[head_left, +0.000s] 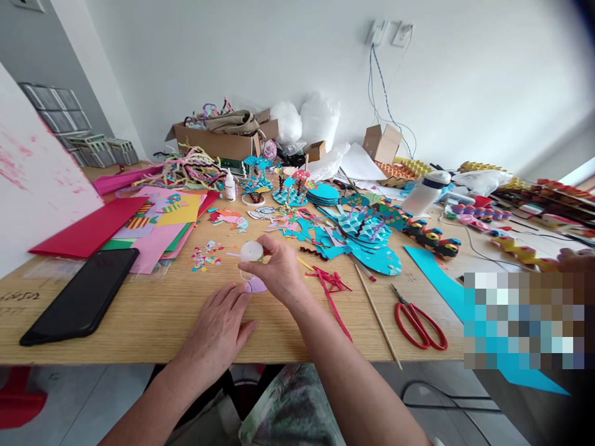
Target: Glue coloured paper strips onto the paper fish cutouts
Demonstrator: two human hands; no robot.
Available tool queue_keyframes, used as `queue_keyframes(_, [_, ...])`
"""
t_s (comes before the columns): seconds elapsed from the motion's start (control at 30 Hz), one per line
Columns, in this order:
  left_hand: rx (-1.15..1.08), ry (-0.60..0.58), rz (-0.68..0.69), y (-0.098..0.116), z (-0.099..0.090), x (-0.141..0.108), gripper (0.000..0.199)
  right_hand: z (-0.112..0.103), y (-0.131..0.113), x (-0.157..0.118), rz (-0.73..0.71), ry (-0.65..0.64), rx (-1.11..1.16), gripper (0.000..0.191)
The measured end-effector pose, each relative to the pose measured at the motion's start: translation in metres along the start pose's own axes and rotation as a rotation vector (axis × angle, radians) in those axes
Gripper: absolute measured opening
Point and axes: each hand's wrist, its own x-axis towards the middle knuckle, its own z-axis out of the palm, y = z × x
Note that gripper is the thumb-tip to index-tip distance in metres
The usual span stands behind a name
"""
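Note:
My right hand point(277, 267) is closed around a small white glue bottle point(251, 250), its round base turned up towards me. Directly below it, a small purple paper piece point(255, 285) with a dark line on it lies on the table. My left hand point(225, 319) rests flat, fingers stretched out, and its fingertips touch the edge of this purple piece. The bottle's lower end is hidden, so I cannot tell whether it touches the paper. Small coloured paper dots point(207, 256) are scattered to the left of the bottle.
Right of my hands lie red paper strips point(332, 282), a wooden stick point(379, 316) and red-handled scissors point(421, 323). A black phone point(81, 297) and coloured sheets point(88, 230) are on the left. Blue paper crafts point(365, 232) and a cardboard box point(218, 145) stand farther back.

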Motion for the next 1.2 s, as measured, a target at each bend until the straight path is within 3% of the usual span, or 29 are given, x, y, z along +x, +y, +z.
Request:
queue_keyframes(0.2, [-0.004,-0.018,-0.002,0.001,-0.003,0.001,0.032,-0.012,0.009,-0.004,0.031,0.050,-0.055,0.026])
queue_keyframes(0.43, [-0.017,0.001,-0.001,0.000,-0.001,0.000,0.032,-0.008,-0.003,-0.016,-0.026,-0.006,-0.022,0.023])
queue_keyframes(0.6, [-0.022,-0.026,-0.010,0.001,-0.003,0.002,0.030,-0.024,0.009,-0.021,-0.011,0.043,0.029,0.022])
queue_keyframes(0.7, [-0.027,-0.041,-0.026,0.002,-0.004,0.003,0.029,-0.032,0.015,-0.020,0.034,0.134,0.193,0.023])
queue_keyframes(0.93, [-0.049,-0.116,-0.008,-0.006,-0.014,0.010,0.027,-0.045,0.025,-0.019,0.233,0.328,0.889,0.027])
queue_keyframes(1.2, [-0.160,-0.153,0.000,-0.024,-0.018,0.020,0.021,-0.055,0.034,-0.025,0.328,0.351,1.123,0.030])
